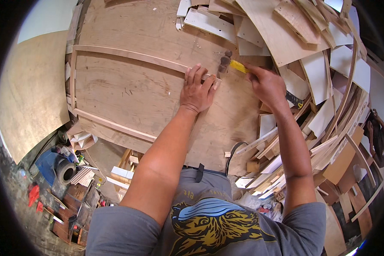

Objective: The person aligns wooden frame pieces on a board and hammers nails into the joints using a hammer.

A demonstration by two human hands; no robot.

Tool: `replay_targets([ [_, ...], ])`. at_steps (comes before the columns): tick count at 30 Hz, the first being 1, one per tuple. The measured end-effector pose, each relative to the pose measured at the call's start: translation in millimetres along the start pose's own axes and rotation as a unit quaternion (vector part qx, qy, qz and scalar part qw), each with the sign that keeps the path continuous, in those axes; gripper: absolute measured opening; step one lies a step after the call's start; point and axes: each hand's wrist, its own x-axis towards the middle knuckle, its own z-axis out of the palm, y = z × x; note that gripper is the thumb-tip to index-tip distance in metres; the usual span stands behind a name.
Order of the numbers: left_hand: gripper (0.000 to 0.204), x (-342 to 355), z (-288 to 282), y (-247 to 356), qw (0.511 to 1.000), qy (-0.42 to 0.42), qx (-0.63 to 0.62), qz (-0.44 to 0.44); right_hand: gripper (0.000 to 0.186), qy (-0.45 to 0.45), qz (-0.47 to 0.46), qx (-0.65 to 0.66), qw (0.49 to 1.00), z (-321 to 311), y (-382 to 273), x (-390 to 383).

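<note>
A hammer point(224, 64) with a rusty metal head and a yellow and black handle is gripped in my right hand point(266, 86). Its head hovers just right of a corner of a long rectangular frame of thin wooden strips point(136, 56). My left hand point(197, 89) is closed over that corner, its fingers bent across the end of the far strip and its thumb near the tip. Whether a nail is pinched there is too small to tell. The frame lies flat on a large plywood work surface point(230, 109), its near right part hidden by my left forearm.
Offcuts of plywood and white board point(211, 24) pile up at the far right and along the right side. A big plywood sheet point(34, 85) stands at the left. Below left, a tyre point(66, 171) and clutter lie on the floor. A small wood block point(227, 154) sits near me.
</note>
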Motion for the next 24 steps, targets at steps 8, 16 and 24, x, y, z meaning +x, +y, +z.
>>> replay_targets([
  [8,0.039,1,-2,1,1.000,-0.015,0.003,0.000,0.036,0.009,0.005,0.040,0.999,4,4,-6],
  [16,0.039,-1,2,-2,1.000,-0.007,0.000,0.001,0.036,0.003,0.065,0.031,0.997,11,4,-15],
  [24,0.041,0,-1,-1,1.000,-0.018,-0.005,0.004,0.034,0.037,0.021,0.086,0.995,24,3,-19],
])
